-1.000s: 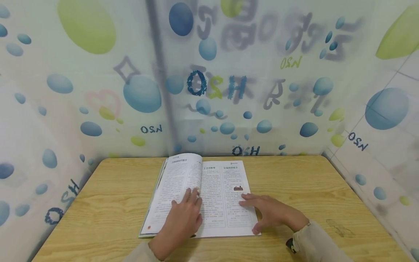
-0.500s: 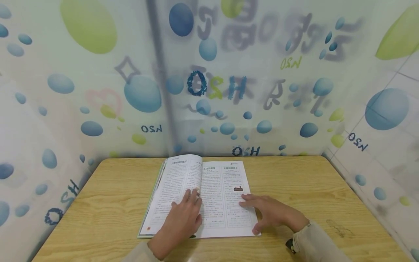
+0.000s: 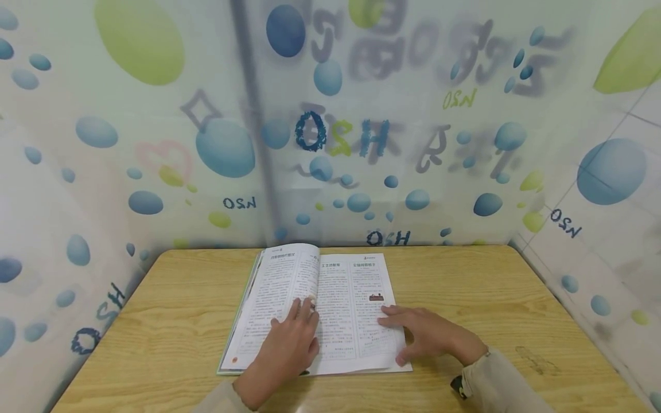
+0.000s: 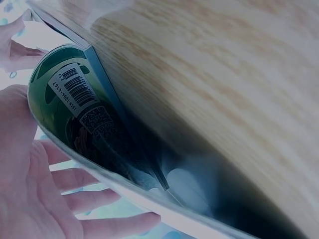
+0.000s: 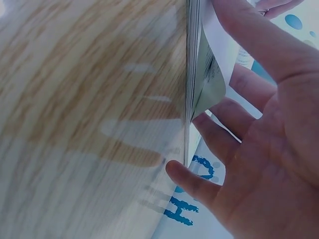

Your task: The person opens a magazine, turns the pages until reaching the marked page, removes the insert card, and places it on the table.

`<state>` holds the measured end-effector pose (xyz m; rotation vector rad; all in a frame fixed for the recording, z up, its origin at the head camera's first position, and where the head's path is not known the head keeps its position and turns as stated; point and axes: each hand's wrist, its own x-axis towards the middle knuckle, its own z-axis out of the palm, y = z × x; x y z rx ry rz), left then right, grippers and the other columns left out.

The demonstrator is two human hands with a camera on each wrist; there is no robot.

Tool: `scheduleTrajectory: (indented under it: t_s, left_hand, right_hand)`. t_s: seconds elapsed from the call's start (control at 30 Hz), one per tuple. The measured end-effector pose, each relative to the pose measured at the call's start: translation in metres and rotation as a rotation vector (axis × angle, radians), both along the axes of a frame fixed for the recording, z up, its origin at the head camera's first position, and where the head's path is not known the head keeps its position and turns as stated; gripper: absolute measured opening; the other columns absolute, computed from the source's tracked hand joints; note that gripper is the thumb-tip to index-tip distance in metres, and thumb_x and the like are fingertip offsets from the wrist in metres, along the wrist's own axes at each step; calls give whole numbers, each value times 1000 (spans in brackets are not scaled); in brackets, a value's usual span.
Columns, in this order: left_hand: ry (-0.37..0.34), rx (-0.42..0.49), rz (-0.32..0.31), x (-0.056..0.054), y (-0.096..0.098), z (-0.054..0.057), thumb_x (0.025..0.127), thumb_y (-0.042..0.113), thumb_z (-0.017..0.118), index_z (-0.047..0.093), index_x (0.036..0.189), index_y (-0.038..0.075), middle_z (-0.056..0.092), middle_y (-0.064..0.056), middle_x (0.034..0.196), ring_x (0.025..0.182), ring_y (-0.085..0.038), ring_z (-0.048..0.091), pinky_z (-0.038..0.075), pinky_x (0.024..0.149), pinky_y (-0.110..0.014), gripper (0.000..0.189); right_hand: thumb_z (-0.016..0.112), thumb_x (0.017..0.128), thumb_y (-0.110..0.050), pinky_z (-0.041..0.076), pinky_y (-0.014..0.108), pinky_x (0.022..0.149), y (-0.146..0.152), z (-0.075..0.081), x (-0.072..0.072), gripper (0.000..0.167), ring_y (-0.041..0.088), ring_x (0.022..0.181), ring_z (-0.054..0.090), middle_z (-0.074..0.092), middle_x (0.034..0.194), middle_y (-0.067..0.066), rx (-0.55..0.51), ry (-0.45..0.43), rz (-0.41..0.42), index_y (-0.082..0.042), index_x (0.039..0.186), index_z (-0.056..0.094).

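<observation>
An open magazine (image 3: pixel 335 321) lies on the wooden table (image 3: pixel 170 310), its pages printed in columns of text. My left hand (image 3: pixel 289 341) rests on the left page near the spine, fingers extended. In the left wrist view, the green back cover (image 4: pixel 55 107) with a barcode curves up from the table beside the left hand (image 4: pixel 30 184). The right hand (image 3: pixel 426 332) is at the lower right of the right page, fingers over its edge and thumb at the corner. In the right wrist view, a page (image 5: pixel 227 50) bows up from the stack beside the right hand (image 5: pixel 269 144).
A pale curtain (image 3: pixel 361 189) printed with blue and green drops and mirrored lettering hangs behind and around the table. Below the right sleeve (image 3: pixel 508 381) shows a small dark object (image 3: pixel 457 386) at the wrist. A faint scribble (image 3: pixel 537 360) marks the tabletop to the right.
The right page's lower corner has lifted slightly and shifted left at the right thumb, showing a page edge beneath it. The left hand stays in place.
</observation>
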<state>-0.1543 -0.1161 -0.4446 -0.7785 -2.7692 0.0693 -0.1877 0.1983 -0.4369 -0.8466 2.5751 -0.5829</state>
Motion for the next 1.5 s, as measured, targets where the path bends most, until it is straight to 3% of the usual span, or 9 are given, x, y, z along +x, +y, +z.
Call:
scheduleTrajectory:
  t_s: [0.23, 0.8, 1.03, 1.17, 1.27, 1.37, 1.5]
  left_hand:
    - [32, -3, -14, 0, -2, 1, 84, 28, 71, 66, 116, 1, 56, -20, 136, 121, -40, 57, 57, 60, -59, 41]
    - [-17, -18, 15, 1, -2, 5, 87, 32, 70, 66, 121, 3, 54, -19, 139, 124, -39, 56, 57, 66, -60, 45]
    - [71, -22, -34, 1, 4, 4, 90, 48, 64, 69, 117, 9, 60, -17, 133, 123, -35, 57, 53, 82, -58, 48]
    - [3, -46, -90, 3, 11, 6, 92, 65, 52, 67, 122, 15, 58, -13, 135, 127, -33, 54, 51, 86, -57, 59]
    - [-69, -56, -103, 5, 15, 8, 86, 76, 49, 64, 126, 17, 56, -11, 139, 130, -33, 51, 49, 89, -60, 72]
    - [-76, -74, -105, 7, 17, 9, 81, 80, 52, 63, 127, 18, 55, -10, 140, 130, -32, 50, 49, 88, -61, 78]
    - [-33, -96, -110, 7, 17, 8, 80, 74, 59, 64, 125, 17, 56, -11, 138, 128, -31, 52, 50, 84, -60, 72]
  right_hand:
    - [79, 77, -50, 32, 61, 111, 0, 0, -2, 76, 33, 143, 37, 42, 155, 5, -5, 9, -2, -17, 142, 57]
    - [73, 83, -54, 35, 58, 110, -2, -3, -3, 69, 33, 140, 41, 46, 152, 7, -16, 49, 5, -16, 139, 60]
    - [70, 84, -56, 36, 58, 109, -1, -2, -2, 73, 34, 139, 43, 47, 151, 10, -25, 78, 27, -12, 142, 56]
    - [70, 85, -55, 37, 55, 109, -2, -1, -3, 75, 33, 137, 45, 48, 150, 11, -37, 103, 32, -12, 143, 54]
    - [70, 85, -55, 37, 55, 110, -3, 1, -3, 74, 33, 138, 44, 47, 150, 11, -50, 116, 27, -12, 143, 54]
    - [68, 86, -56, 35, 55, 111, -4, 2, -3, 74, 32, 139, 42, 46, 152, 8, -60, 128, 22, -12, 144, 53]
    - [66, 87, -60, 34, 57, 111, -5, 4, -3, 78, 32, 141, 40, 43, 154, 5, -77, 139, 15, -13, 147, 49]
